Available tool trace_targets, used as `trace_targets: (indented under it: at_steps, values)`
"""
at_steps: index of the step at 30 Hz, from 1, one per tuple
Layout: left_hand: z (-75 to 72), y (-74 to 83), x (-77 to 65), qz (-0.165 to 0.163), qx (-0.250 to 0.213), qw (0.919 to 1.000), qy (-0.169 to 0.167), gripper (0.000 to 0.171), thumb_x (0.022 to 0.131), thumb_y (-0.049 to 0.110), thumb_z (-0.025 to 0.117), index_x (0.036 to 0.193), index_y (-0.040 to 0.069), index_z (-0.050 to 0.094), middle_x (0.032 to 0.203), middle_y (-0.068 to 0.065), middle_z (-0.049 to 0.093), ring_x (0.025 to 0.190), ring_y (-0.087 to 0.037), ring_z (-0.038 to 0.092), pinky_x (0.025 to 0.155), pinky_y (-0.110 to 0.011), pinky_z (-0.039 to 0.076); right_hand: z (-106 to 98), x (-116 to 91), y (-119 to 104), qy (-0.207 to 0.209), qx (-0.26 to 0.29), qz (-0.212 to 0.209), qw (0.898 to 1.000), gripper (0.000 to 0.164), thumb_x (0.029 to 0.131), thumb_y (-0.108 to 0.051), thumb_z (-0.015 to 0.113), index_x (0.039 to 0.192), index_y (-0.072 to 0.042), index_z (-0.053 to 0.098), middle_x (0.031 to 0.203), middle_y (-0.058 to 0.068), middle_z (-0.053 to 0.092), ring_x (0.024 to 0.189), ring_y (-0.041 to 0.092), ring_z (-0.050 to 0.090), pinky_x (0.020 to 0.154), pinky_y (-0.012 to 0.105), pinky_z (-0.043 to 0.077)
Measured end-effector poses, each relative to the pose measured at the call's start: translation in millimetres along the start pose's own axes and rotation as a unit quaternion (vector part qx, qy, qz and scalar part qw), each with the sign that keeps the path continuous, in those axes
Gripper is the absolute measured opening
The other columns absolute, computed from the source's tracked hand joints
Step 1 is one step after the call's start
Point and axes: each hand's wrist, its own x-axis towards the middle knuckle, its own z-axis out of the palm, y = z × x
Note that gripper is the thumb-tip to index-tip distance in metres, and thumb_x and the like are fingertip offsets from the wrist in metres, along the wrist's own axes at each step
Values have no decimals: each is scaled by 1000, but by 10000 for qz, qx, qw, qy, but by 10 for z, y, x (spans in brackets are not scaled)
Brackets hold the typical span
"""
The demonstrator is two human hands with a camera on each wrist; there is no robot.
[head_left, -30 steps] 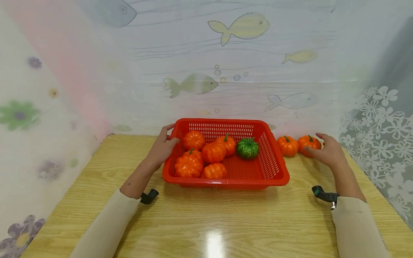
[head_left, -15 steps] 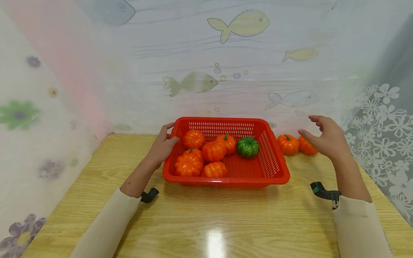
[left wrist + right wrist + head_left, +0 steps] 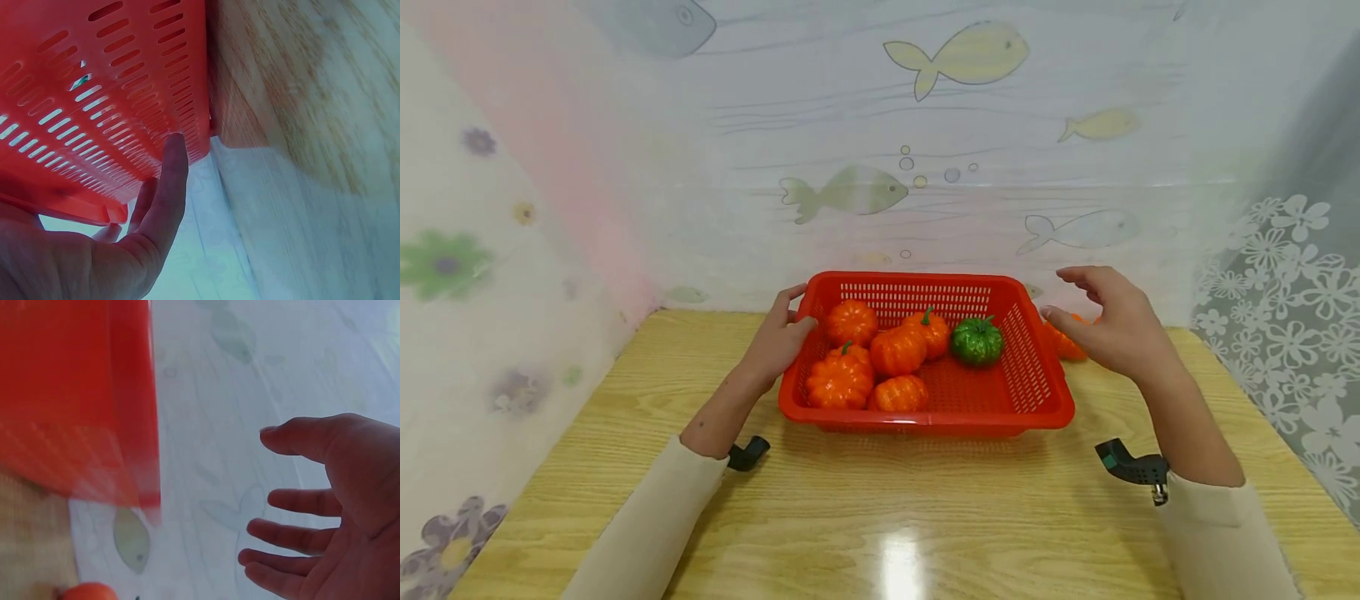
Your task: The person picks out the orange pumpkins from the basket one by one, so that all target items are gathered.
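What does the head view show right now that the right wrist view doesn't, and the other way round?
Only head: the left hand holding the red basket, plus the green pumpkin and orange pumpkins inside. Only right wrist: the palm side of the right hand. Both: that hand, the basket and part of an orange pumpkin outside it.

Orange pumpkin (image 3: 1066, 347): partly behind right hand (image 3: 1116, 325) | basket (image 3: 134, 400): blurred, cut off, right wrist view

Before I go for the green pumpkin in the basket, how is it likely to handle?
The green pumpkin may roll if nudged: it is rounded, and the red basket has bare floor in front of it. Its glossy skin could be slippery. It looks stiff, its ribs undented, so it probably won't squash easily.
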Motion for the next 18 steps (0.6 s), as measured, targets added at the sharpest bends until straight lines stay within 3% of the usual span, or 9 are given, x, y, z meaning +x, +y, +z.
trace_targets:
  at_steps: [5, 18]
  values:
    - [0, 16, -9, -29, 17, 10000, 16, 69, 106, 22, 50, 169, 20, 22, 135, -24, 51, 118, -41, 63, 96, -52, 61, 75, -33, -160, -89, 142, -178, 9997, 62, 99, -28, 75, 151, -3, 53, 152, 22, 52, 140, 46, 48, 115, 66, 39]
    - [-7, 22, -4, -43, 16, 10000, 18, 69, 105, 22, 49, 168, 20, 22, 134, -24, 51, 118, -41, 63, 95, -51, 61, 383, -52, -427, -366, -99, -785, 9962, 60, 98, -29, 77, 147, -2, 56, 146, 19, 58, 134, 42, 54, 111, 64, 45]
